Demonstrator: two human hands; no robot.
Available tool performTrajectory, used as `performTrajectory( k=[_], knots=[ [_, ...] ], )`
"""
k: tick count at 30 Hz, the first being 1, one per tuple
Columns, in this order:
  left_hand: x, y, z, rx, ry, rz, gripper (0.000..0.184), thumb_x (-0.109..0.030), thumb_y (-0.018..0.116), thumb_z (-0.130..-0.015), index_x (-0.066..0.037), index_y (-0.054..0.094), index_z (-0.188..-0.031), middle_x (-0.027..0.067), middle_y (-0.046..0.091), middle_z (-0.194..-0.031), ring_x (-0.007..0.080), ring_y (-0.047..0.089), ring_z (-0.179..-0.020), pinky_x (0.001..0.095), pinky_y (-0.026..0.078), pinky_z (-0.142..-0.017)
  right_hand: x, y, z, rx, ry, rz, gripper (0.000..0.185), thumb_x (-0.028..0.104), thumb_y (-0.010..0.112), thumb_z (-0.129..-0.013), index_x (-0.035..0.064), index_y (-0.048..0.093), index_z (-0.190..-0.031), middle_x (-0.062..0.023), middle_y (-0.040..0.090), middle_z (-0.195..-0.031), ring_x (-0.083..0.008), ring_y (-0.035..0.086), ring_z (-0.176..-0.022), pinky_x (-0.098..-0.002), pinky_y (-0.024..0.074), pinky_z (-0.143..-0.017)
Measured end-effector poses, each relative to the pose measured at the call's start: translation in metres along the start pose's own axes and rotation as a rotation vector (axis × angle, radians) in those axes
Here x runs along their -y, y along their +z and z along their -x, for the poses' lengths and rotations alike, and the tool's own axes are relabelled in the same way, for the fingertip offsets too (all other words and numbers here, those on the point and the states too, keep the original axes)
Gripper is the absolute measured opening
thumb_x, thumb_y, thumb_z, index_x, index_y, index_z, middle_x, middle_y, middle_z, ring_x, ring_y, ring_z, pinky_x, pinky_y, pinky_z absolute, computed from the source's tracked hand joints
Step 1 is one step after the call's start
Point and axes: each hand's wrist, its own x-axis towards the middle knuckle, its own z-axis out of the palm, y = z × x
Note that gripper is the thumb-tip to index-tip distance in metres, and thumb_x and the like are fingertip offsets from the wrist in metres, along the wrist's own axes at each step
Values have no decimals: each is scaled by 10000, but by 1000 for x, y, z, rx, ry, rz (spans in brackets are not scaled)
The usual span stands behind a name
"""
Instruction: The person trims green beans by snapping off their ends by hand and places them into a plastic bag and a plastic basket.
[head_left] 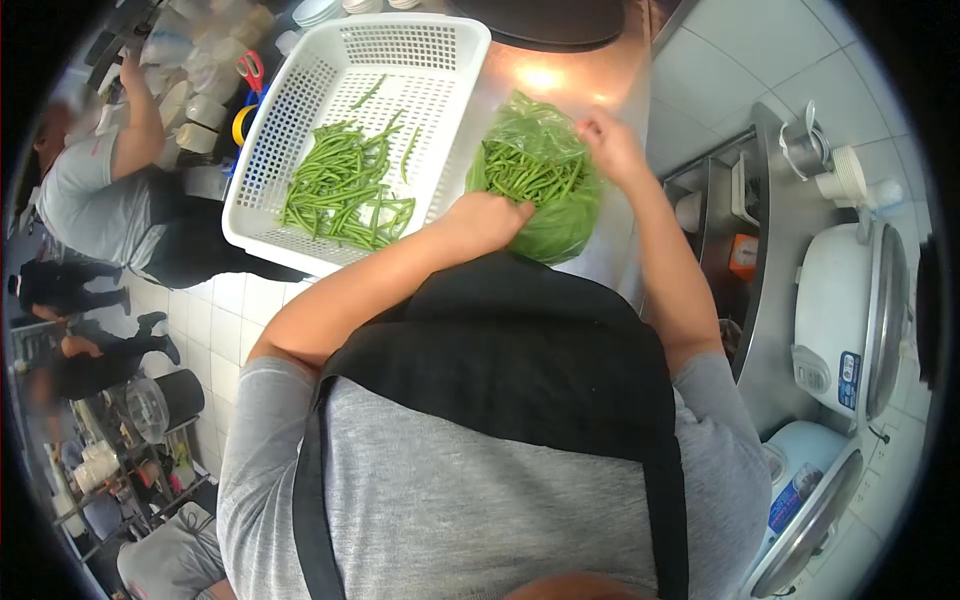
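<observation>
Steel counter (530,75) in a busy white-tiled kitchen, with a person in a black apron (510,360) standing close against it as I look on. Just beyond the apron sits a thin, clear green plastic bag (550,238), its mouth gaping over a heap of slim green beans (535,178). The person's left hand (485,220) is curled into a loose fist, gripping the bag's near rim; the right hand (610,148), raised on the far right side, appears to pinch the plastic between thumb and fingers. I would judge the film soft, slippery and easily torn, the load fairly light but prone to sag, so the gathered rim serves for steering and a palm beneath for weight. The beans look firm, though apt to snap if squeezed. To the left, a narrow strip of steel separates the bag from a white perforated basket (400,45), whose raised wall must be cleared; more beans (340,190) lie loosely inside. On the right, the counter's edge runs near the forearm, leaving less room there than ahead, where steel reaches a dark round tray (550,22). Farther off, rice cookers (838,305) stand right, and a co-worker (95,195) in grey works left
</observation>
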Motion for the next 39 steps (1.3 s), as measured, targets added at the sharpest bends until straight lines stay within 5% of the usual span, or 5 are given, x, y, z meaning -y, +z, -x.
performTrajectory(
  k=[8, 17, 23, 30, 39],
  knots=[
    [36, -39, 0, -405, 353, -227, 190, -118, 515, -763, -175, 683, -831, 7, 548, -776, 183, 590, -867, 347, 399, -797, -11, -7, 11, -200, -456, 297, 148, 149, 609, -831, 89, 616, -966, -74, 676, -869, -244, 637, -850, -335, 487, -728],
    [66, -56, -12, -578, 317, -376, 149, -83, 570, -718, -128, 674, -815, 7, 578, -890, 187, 565, -959, 397, 359, -942, 6, -68, 39, -44, 237, -162, 120, 116, 586, -864, 49, 608, -961, -41, 611, -742, -129, 578, -747, -271, 456, -725],
    [10, -34, -18, -78, 108, -177, 232, -85, 555, -764, -61, 600, -990, 121, 651, -897, 289, 621, -883, 405, 403, -919, -3, 1, 36, -142, -280, 127, 201, 148, 649, -783, 83, 633, -973, -107, 643, -760, -304, 629, -742, -394, 488, -696],
    [29, -24, -19, -172, 187, -462, 224, -110, 515, -783, -187, 658, -938, 75, 641, -719, 240, 632, -650, 371, 454, -688, -24, -35, 40, -186, 124, -129, 174, 202, 633, -815, 52, 611, -901, -138, 610, -694, -262, 587, -629, -344, 466, -621],
    [53, -19, -1, -284, 254, -600, 133, -143, 541, -768, -139, 669, -800, -8, 583, -833, 183, 579, -887, 429, 360, -935, -25, -84, 115, -148, 365, -255, 73, 84, 601, -855, 38, 623, -908, 39, 519, -660, -51, 470, -622, -223, 406, -584]
  ],
)
